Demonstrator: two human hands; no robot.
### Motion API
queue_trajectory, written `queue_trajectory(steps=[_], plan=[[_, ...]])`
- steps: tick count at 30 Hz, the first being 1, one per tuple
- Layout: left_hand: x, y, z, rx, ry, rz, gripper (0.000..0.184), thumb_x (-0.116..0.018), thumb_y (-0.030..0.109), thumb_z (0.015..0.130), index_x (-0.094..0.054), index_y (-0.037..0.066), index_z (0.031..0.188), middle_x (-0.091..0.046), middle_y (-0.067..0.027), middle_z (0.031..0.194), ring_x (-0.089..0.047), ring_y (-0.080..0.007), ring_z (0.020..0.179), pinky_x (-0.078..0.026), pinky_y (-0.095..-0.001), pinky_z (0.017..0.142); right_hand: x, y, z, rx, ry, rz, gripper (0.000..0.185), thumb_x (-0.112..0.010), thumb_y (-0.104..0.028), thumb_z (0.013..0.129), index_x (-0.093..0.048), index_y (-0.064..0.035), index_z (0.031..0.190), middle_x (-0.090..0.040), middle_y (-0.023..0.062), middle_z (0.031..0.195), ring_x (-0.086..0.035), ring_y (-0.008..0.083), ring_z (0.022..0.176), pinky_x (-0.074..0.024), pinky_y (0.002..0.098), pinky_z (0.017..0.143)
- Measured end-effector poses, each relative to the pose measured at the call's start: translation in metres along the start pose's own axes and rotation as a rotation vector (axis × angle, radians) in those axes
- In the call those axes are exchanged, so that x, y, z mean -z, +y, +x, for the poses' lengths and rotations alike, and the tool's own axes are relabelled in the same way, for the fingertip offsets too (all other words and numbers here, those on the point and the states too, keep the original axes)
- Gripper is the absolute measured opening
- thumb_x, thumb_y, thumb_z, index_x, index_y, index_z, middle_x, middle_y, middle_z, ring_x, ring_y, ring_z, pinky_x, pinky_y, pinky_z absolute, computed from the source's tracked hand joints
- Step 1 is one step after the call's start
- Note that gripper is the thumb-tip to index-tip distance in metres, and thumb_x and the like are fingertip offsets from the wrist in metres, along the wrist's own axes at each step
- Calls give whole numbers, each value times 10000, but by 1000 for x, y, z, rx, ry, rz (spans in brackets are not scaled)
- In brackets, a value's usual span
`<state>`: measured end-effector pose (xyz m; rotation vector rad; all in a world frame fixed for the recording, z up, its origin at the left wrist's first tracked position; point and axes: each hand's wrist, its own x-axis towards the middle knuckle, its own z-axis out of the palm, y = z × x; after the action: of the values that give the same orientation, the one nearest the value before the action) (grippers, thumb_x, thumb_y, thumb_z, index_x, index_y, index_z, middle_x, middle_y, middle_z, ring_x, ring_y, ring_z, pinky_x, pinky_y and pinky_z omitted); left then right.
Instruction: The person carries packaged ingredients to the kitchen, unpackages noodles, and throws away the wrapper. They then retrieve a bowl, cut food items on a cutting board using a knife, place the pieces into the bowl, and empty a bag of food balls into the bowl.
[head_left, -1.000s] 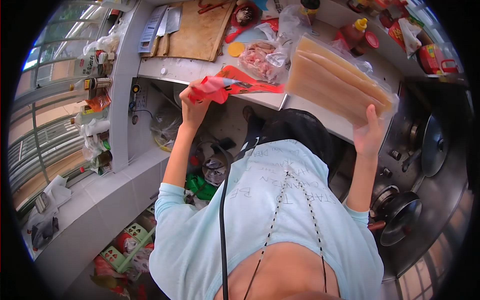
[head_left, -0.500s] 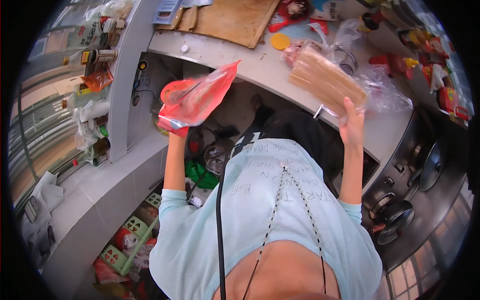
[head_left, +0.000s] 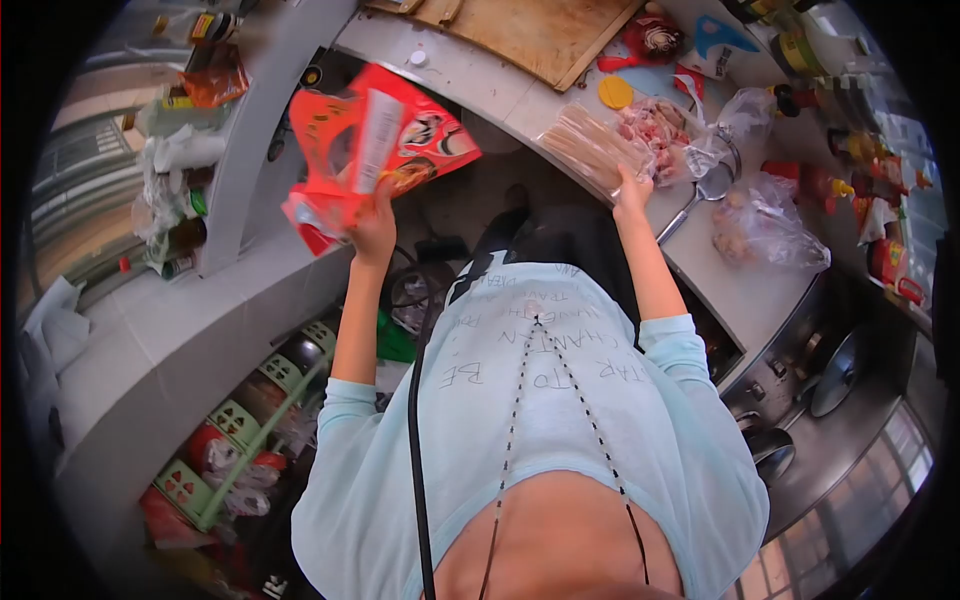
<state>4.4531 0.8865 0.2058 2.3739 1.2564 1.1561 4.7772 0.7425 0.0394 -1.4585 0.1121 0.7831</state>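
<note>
Though partly hidden, left fingers (head_left: 382,199) clamped on packet (head_left: 425,140), right fingers (head_left: 633,184) on tan pack (head_left: 588,141).

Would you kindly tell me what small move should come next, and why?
I'd probably set the clear-wrapped packet down on the counter: the right hand holds it by the counter's front edge, while the left hand holds the red packet, so neither hand is free.

Red printed packet (head_left: 376,148) creased, tilted; tan clear-wrapped pack (head_left: 588,142) slanted, flat.
</note>
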Motion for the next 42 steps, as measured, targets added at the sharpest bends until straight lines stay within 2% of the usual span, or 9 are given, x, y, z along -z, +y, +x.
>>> queue_trajectory(steps=[4, 7, 12, 18, 22, 26, 32, 35, 42], plan=[[12, 18, -49, 526, 247, -357, 560, -664, 72, 783, -288, -24, 1187, -435, -147, 1148, -480, -204, 1011, -380, -333, 893, -2, 7, -1, 141, 486, -670, 466, -628, -36, 745, -440, 27, 1166, -548, 127, 1089, -544, 233, 986, -428, 291, 859], [19, 43, -77, 693, 348, -313, 540, -691, 87, 759, -325, -9, 1143, -432, -121, 1117, -462, -189, 1011, -362, -317, 902, -8, -20, -37, 472, 344, -896, 490, -621, -64, 769, -415, 9, 1208, -529, 144, 1124, -510, 216, 1047, -420, 287, 875], [22, 76, -119, 743, 316, -390, 610, -754, 103, 681, -327, 28, 1110, -448, -79, 1056, -473, -162, 984, -381, -299, 877, -51, -75, -115, 148, -1159, -345, 564, -623, -110, 802, -352, -28, 1289, -492, 140, 1195, -468, 194, 1109, -410, 302, 913], [19, 124, -177, 1000, 93, -655, 706, -736, 87, 680, -241, 8, 1177, -450, -105, 1121, -481, -162, 1047, -415, -279, 867, -68, -55, -189, -114, -1515, -729, 612, -604, -44, 784, -317, -51, 1325, -551, 164, 1129, -573, 253, 978, -474, 327, 806], [16, 164, -202, 1022, 289, -895, 828, -731, 181, 710, -132, 55, 1266, -384, -93, 1163, -442, -165, 1053, -412, -290, 855, -43, -13, -209, 748, -1880, -864, 591, -487, 77, 707, -425, -109, 1264, -558, 171, 1078, -577, 352, 890, -486, 384, 757], [-13, 164, -256, 1211, 378, -485, 734, -674, 250, 777, -152, 58, 1256, -388, -112, 1162, -451, -164, 1047, -402, -289, 859, -26, 8, -229, 767, -2165, -957, 474, -486, 56, 663, -519, -56, 1123, -555, 154, 1077, -494, 332, 1039, -448, 391, 831], [5, 153, -294, 1501, 748, -1124, 516, -558, 375, 856, -358, 63, 1215, -504, -103, 1087, -517, -189, 1015, -431, -312, 851, -35, 40, -261, 450, -2592, -1030, 420, -518, 38, 700, -491, -18, 1115, -505, 171, 1122, -465, 334, 1073, -422, 379, 875], [1, 99, -368, 1724, 777, -1403, 469, -505, 445, 864, -491, 64, 1136, -568, -111, 1055, -574, -218, 960, -466, -350, 831, -32, 65, -285, -197, -2169, -1050, 540, -551, 15, 746, -388, -54, 1257, -403, 146, 1262, -432, 276, 1158, -449, 364, 868], [40, -23, -471, 2265, 853, -1445, 537, -598, 468, 786, -529, 53, 1118, -620, -125, 1016, -620, -255, 882, -487, -436, 802, -73, 139, -286, 25, -1945, -1239, 443, -531, -15, 813, -442, -101, 1239, -439, 72, 1251, -482, 213, 1120, -451, 291, 823]])
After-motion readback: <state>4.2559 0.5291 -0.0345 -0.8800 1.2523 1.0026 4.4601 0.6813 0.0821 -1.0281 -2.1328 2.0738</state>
